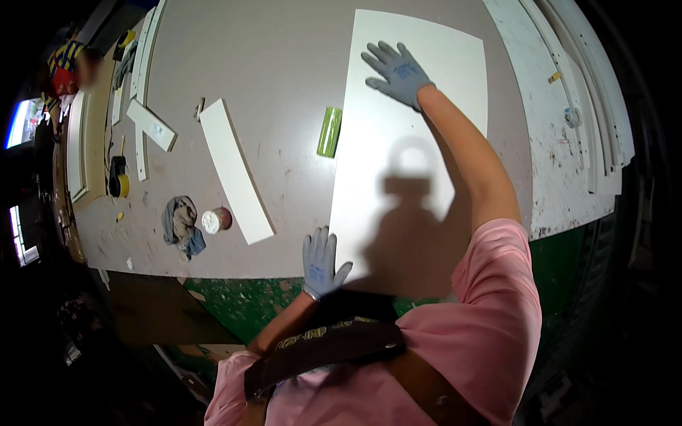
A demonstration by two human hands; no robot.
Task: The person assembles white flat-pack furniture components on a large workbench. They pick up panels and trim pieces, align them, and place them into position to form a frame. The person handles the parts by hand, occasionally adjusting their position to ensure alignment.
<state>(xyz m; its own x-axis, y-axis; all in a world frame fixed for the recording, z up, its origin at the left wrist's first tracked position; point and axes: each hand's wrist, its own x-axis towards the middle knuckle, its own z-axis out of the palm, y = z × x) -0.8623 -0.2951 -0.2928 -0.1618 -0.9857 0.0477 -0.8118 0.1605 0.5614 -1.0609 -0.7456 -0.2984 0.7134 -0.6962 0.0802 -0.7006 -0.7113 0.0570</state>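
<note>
A large white panel (369, 170) lies flat on the grey-brown worktable (284, 64), its near end reaching the table's front edge. My right hand (399, 74), in a grey glove, rests spread on the panel's far part, palm down. Also gloved in grey, my left hand (323, 264) is at the panel's near left corner, fingers stretched out over the table edge; its thumb points toward the panel. Neither hand grips anything. Beside the panel's left edge lies a green cylinder (329, 132), like a roll. My shadow covers much of the panel's near half.
Left of the panel are a narrow white board (236, 170), a small white piece (152, 125), a jar-like container (217, 220) and a crumpled rag (182, 226). A tape roll (118, 177) lies farther left. Long white strips (586, 106) line the right side. Another person (67, 67) stands far left.
</note>
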